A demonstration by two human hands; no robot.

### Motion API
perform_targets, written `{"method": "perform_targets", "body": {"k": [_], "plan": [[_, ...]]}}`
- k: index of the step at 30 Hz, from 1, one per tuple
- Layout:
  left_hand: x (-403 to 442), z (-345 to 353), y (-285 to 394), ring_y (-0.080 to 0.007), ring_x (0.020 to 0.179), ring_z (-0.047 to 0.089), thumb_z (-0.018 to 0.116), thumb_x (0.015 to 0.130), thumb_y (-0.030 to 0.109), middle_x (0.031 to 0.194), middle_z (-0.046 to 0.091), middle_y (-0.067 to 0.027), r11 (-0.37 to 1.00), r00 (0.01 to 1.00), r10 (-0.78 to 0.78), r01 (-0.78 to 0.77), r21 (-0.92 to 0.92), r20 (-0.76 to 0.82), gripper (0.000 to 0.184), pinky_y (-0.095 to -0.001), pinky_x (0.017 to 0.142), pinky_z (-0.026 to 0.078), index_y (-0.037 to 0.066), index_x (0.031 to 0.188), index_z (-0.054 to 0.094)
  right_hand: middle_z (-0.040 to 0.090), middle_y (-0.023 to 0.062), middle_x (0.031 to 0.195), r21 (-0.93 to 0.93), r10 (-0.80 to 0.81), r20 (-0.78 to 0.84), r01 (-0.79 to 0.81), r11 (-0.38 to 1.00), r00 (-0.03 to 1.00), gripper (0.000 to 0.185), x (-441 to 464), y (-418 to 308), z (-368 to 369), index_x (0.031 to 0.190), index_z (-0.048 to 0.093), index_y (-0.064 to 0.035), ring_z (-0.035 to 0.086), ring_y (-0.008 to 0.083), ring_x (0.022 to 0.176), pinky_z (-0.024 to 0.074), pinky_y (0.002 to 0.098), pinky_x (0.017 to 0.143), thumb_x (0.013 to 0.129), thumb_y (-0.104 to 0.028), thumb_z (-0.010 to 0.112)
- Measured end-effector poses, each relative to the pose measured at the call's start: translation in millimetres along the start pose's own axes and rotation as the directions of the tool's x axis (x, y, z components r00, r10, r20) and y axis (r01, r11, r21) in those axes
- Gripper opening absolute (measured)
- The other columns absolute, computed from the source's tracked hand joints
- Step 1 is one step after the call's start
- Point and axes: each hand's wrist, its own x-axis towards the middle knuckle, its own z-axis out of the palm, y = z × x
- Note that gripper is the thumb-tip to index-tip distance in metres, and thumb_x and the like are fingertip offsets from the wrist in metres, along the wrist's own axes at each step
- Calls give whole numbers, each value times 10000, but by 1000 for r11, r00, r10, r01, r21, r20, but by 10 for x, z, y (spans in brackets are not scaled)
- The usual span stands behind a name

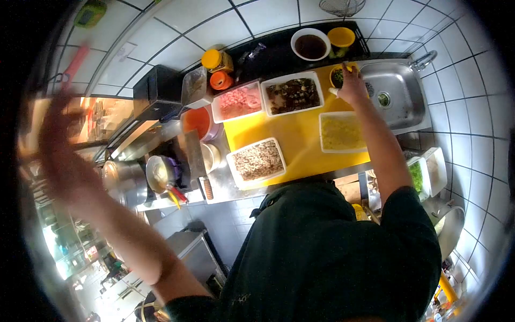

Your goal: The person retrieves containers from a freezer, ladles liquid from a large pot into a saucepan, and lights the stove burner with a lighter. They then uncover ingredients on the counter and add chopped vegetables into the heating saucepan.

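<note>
My right hand (351, 87) is at the far right corner of the yellow cutting board (273, 137), closed on the rim of a small yellow bowl (333, 80) of dark green bits. A short pale piece juts out below its fingers. Nearest to that hand are a white tray of dark, wet-looking food (293, 97) and a white tray of yellow food (339, 132). My left hand (67, 166) is raised at the far left, close to the camera. Motion smears its fingers, near a hanging red-pink strip (78, 61), so its grip cannot be made out.
Trays of pink chopped food (237, 102) and brownish bits (257, 160) stand on the board. A cleaver (196, 155) lies left of it, by a pot (124, 182) and a small pan (159, 174). A steel sink (399, 102) is at right; a bowl of dark liquid (310, 45) stands behind.
</note>
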Motion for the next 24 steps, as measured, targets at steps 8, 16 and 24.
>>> {"method": "perform_targets", "body": {"k": [8, 16, 24], "plan": [[-3365, 2107, 677, -427, 918, 660, 634, 942, 311, 1008, 668, -283, 666, 430, -483, 746, 1, 763, 387, -485, 810, 522, -27, 1127, 602, 271, 291, 1567, -38, -30, 30, 31, 999, 999, 1072, -59, -46, -132, 1594, 180, -89, 299, 440, 1446, 314, 494, 1182, 799, -481, 783], [-4198, 2326, 517, -270, 648, 610, 700, 850, 149, 731, 627, -161, 299, 181, -580, 954, 1, 794, 203, -391, 617, 501, -27, 837, 599, 361, 297, 1481, 15, -4, -97, 6, 1000, 995, 1084, -174, 87, -225, 1585, 210, -100, 402, 461, 1349, 364, 506, 1130, 760, -428, 833], [-3097, 1785, 766, -129, 615, 571, 675, 871, 100, 715, 621, -58, 211, 163, -536, 976, -56, 829, 136, -298, 547, 483, -5, 831, 597, 377, 257, 1475, 78, 174, -317, -157, 984, 932, 1063, -949, 930, -696, 1563, 281, -161, 387, 458, 1344, 378, 529, 1103, 708, -376, 876]]}}
